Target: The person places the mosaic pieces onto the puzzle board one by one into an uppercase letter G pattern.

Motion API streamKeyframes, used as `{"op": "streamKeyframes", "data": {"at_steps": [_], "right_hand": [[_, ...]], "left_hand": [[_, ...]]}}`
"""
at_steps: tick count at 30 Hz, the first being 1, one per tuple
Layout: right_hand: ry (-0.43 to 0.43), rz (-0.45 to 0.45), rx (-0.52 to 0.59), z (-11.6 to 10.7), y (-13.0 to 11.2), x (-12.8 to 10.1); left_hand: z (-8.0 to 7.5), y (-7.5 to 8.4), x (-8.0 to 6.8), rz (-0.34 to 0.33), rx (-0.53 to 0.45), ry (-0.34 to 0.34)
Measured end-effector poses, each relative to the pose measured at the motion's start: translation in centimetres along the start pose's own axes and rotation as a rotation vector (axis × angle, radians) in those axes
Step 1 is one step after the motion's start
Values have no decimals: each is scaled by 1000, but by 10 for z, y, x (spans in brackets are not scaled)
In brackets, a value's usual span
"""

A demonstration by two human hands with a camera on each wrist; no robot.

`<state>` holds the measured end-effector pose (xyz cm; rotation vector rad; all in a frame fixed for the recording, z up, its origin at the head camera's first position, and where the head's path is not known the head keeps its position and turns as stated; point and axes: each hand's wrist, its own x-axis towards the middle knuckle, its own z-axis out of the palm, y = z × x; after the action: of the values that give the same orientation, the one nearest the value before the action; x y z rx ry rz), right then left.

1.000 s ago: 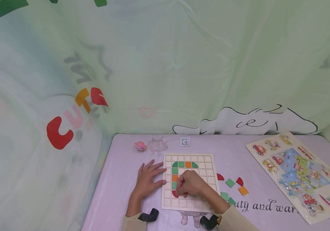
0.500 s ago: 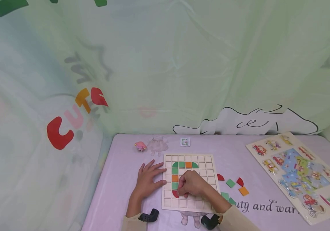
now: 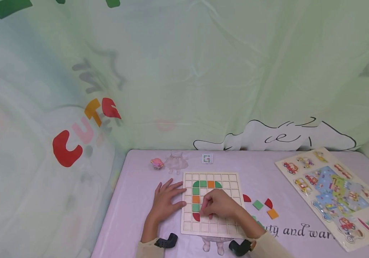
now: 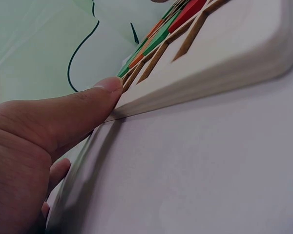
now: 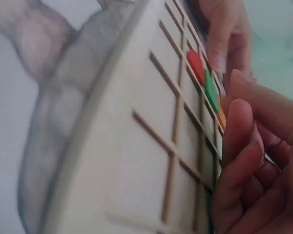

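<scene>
A pale wooden grid board [image 3: 189, 229] lies on the table, with green and orange squares and rounded corner pieces set in its cells. At the lower end of the left column sits a red quarter-round piece [image 3: 196, 217]. My right hand [image 3: 218, 204] hovers just right of it, fingers curled and thumb near the index finger; no piece shows between them. Spread along the board's left edge, my left hand [image 3: 166, 200] rests with its thumb touching the rim, as the left wrist view shows.
Loose red pieces [image 3: 247, 198], green squares [image 3: 258, 204] and an orange square [image 3: 272, 214] lie right of the board, some partly behind my right arm. Beyond the board are a small pattern card [image 3: 207, 158] and a pink toy [image 3: 157, 163]. A vehicle picture puzzle [image 3: 332, 200] lies far right.
My right hand has let go of the red quarter-round piece and shifted slightly right, uncovering more of it. The left hand stays where it was.
</scene>
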<state>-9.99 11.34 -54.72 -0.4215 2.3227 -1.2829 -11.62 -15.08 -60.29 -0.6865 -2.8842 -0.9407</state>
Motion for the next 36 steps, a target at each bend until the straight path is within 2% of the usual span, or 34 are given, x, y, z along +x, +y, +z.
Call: {"op": "streamKeyframes", "data": {"at_steps": [3,9,19,28,36], "right_hand": [[39,-9,7,-11,1,-4],[140,30,-2,-38,5,-15],[271,104,-161,-87,26,-42],[280,194,-245,-110,47,-64],[244,207,-276,-119,66,-75]], "left_hand": [[0,0,0,1,1,4],[0,0,0,3,1,7],[0,1,0,-5,14,0],[0,0,-1,-5,6,-2],[0,0,-1,-1,6,3]]}}
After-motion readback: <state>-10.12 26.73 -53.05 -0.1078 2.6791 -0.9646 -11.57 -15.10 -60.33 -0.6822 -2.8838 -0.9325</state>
